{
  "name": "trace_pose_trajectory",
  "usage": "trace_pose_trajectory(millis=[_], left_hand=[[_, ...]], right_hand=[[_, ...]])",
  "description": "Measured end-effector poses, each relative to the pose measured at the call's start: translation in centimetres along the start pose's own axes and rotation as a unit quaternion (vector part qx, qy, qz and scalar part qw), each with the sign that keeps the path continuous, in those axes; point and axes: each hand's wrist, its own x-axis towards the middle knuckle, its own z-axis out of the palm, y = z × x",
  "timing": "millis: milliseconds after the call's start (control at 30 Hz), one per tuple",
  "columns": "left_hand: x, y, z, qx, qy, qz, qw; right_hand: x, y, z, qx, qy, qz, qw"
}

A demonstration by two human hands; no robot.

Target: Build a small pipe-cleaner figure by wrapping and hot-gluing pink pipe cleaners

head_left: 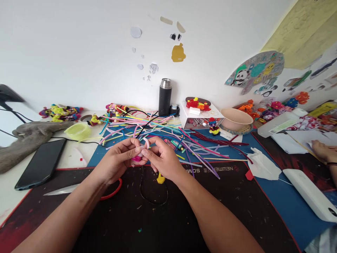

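Observation:
Both hands meet over the dark mat, pinching a small pink and pale lilac pipe cleaner figure [137, 158]. My left hand [119, 156] grips it from the left with thumb and fingertips. My right hand [162, 158] pinches the pale upper part, where a short pipe cleaner end [146, 142] curls upward. Fingers hide much of the piece. Below the hands, a thin black cord loop [155, 203] lies on the mat near a small yellow object [160, 178]. Scissors [113, 194] with red handles rest partly under my left forearm.
Loose colourful pipe cleaners [195, 144] spread behind the hands. A black thermos [165, 98], white box [201, 116] and beige bowl [237, 119] stand by the wall. A phone [40, 163] lies left. Another person's hand [322, 151] rests over paper at right, near a white device [308, 193].

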Motion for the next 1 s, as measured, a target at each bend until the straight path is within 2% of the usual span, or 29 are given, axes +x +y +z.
trace_pose_trajectory(millis=[267, 467, 733, 1000], left_hand=[[0.0, -0.3, 0.3, -0.008, 0.007, 0.017, 1.000], [0.1, -0.6, 1.1, -0.029, 0.030, 0.014, 0.999], [0.4, -0.7, 0.0, -0.004, 0.022, -0.001, 1.000], [0.2, -0.5, 0.1, 0.022, 0.034, -0.004, 0.999]], right_hand=[[-0.1, 0.3, 0.3, 0.004, 0.018, 0.004, 1.000], [0.2, 0.7, 0.0, -0.043, 0.029, 0.006, 0.999], [0.3, 0.6, 0.1, -0.080, 0.045, 0.006, 0.996], [0.3, 0.2, 0.0, -0.124, 0.071, -0.018, 0.990]])
